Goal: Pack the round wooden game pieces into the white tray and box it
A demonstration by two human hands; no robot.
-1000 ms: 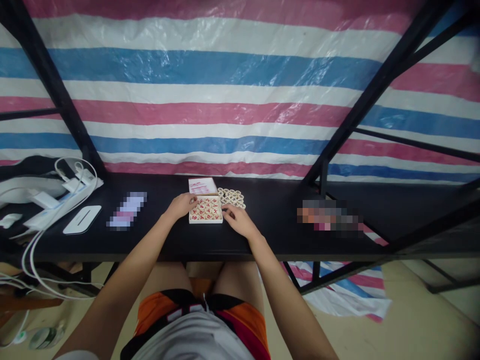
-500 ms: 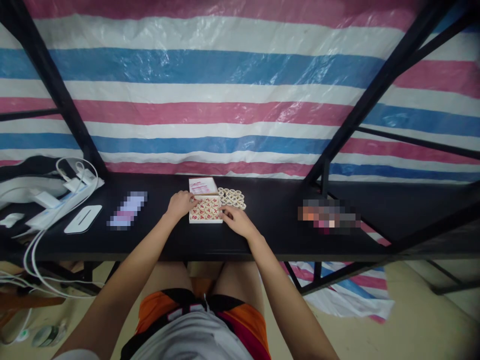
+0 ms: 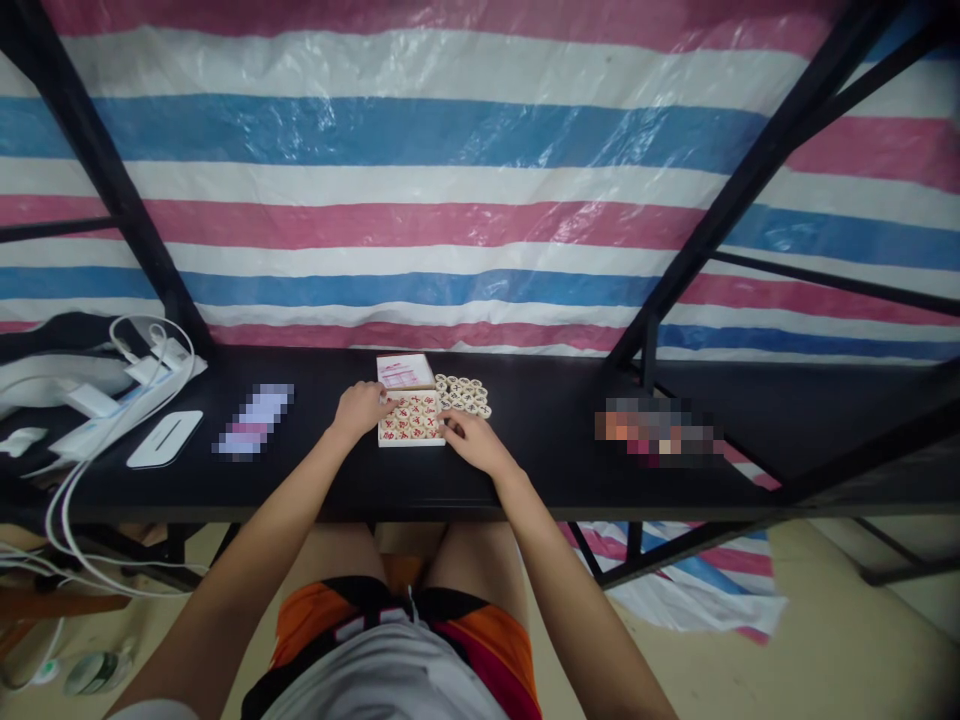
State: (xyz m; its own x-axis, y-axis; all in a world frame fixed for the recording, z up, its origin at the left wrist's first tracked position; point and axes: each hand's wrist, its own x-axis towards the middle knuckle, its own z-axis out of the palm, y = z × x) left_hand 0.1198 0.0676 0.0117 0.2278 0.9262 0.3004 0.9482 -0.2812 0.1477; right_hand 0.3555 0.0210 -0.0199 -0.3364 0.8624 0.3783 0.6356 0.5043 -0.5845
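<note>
A small white box (image 3: 410, 438) filled with round pale game pieces marked in red sits on the black table (image 3: 525, 470). My left hand (image 3: 360, 408) rests on the box's left edge, fingers curled against it. My right hand (image 3: 474, 440) lies at the box's right edge, fingertips touching the rim. Behind the box to the right, several loose pale pieces (image 3: 463, 394) with dark marks lie in a cluster. The box's pink-and-white lid (image 3: 404, 371) lies flat just behind the box.
A white power strip with chargers and cables (image 3: 112, 395) and a flat white device (image 3: 165, 438) occupy the table's left. Blurred items lie at left-centre (image 3: 253, 421) and at right (image 3: 660, 432). Black frame bars (image 3: 720, 220) rise at both sides before a striped tarp.
My right hand has shifted slightly left, closer to the box's right rim. The left hand and the box stay where they were.
</note>
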